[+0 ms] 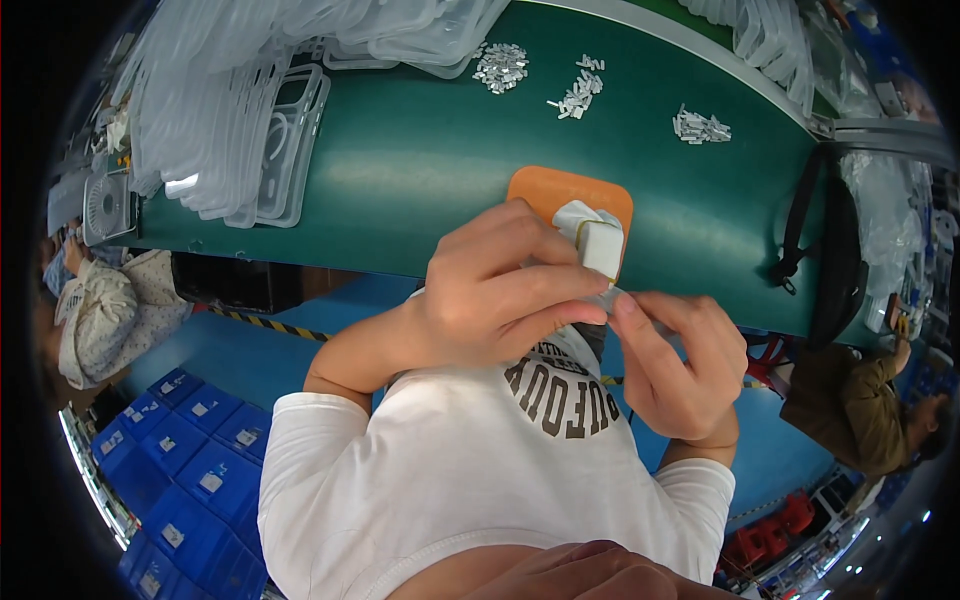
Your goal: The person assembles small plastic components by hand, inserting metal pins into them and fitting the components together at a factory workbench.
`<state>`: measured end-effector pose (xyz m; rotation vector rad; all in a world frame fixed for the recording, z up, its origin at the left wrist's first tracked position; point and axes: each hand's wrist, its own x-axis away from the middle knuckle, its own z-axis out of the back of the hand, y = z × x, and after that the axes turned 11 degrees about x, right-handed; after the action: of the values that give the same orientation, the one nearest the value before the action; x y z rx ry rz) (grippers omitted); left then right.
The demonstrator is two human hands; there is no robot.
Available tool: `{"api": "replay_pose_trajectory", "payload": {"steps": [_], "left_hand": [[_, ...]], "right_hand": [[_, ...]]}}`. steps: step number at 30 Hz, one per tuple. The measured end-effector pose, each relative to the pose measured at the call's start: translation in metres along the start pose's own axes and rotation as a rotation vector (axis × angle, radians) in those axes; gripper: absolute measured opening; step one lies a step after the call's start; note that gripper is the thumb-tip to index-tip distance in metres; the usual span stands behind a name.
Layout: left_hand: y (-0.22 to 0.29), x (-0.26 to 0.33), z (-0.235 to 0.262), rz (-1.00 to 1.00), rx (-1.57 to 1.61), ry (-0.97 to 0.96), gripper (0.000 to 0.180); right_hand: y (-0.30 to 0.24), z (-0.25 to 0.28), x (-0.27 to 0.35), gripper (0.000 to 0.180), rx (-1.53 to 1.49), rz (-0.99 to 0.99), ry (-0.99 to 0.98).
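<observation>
My left hand (500, 285) and my right hand (680, 355) meet over the near edge of the green table. Between their pinched fingertips is a small, pale, see-through piece (606, 296), mostly hidden by the fingers, so its kind cannot be made out. Just beyond the fingertips sits a white block (600, 246) with a thin yellow band around it and crumpled white material (574, 214) beside it. Both rest on an orange mat (540, 184), partly covered by my left hand.
Three piles of small silvery pieces lie farther back: a left pile (500, 68), a middle pile (578, 98) and a right pile (700, 127). Stacked clear plastic cases (215, 130) fill the left. A black bag (842, 250) hangs at the right edge. Other people sit on both sides.
</observation>
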<state>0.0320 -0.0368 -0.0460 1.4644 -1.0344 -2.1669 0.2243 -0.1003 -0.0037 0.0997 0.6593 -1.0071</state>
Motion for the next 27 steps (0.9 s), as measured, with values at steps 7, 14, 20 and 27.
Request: {"api": "replay_pose_trajectory", "payload": {"steps": [7, 14, 20, 27], "left_hand": [[0.001, 0.0, 0.001, 0.032, -0.001, -0.017, 0.029], [0.001, 0.001, -0.002, 0.063, 0.013, -0.024, 0.03], [-0.002, 0.003, -0.003, 0.082, 0.073, -0.005, 0.028], [0.0, 0.006, 0.0, 0.002, 0.475, 0.011, 0.015]], "right_hand": [[-0.001, 0.003, 0.002, 0.028, 0.053, 0.051, -0.05], [-0.007, 0.012, -0.009, 0.027, 0.114, 0.054, -0.177], [0.0, 0.015, -0.013, 0.026, 0.131, 0.103, -0.195], [0.001, 0.018, -0.017, 0.014, -0.606, -0.255, -0.31]]}}
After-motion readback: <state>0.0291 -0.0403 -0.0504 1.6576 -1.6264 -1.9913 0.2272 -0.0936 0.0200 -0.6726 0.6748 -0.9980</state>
